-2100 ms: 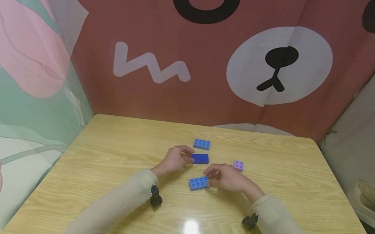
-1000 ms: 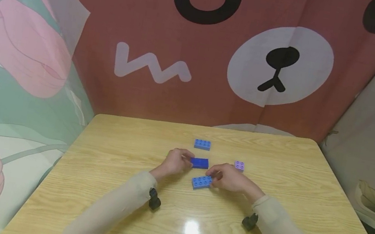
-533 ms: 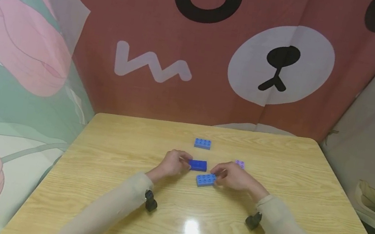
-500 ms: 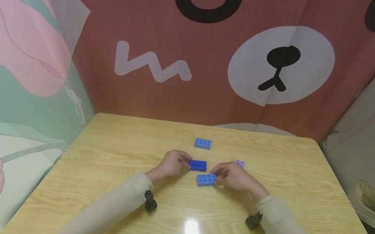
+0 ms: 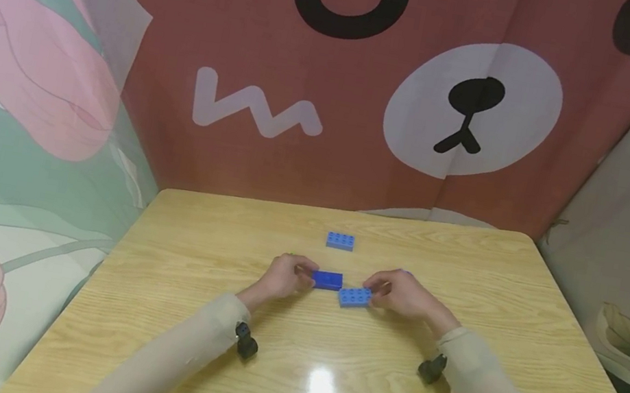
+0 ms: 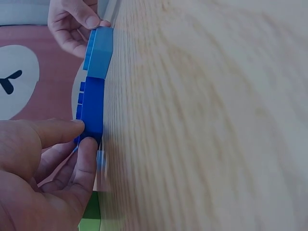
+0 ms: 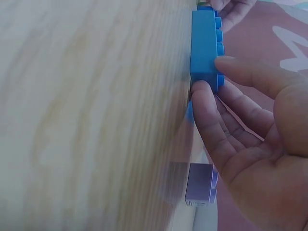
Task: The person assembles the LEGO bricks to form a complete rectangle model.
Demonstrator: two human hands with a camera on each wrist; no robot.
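Observation:
My left hand (image 5: 281, 277) holds the left end of a dark blue building brick (image 5: 328, 281) between thumb and fingers. A lighter blue building brick (image 5: 355, 297), with two rows of studs, is gripped at its right end by my right hand (image 5: 406, 294). Both bricks lie low over the tabletop, studs up. The lighter one sits a little nearer to me and slightly askew. In the left wrist view the near end of the light blue brick (image 6: 101, 53) meets the far end of the dark blue brick (image 6: 92, 106).
Another blue brick (image 5: 340, 241) lies farther back on the wooden table (image 5: 209, 227). A small purple brick (image 7: 199, 184) stands behind my right hand, mostly hidden in the head view. In the left wrist view a green brick (image 6: 90, 214) shows behind my left hand.
The dark blue brick has come nearer to me, while the lighter blue one has moved right and away, bringing their ends together. My right hand now covers most of the purple brick.

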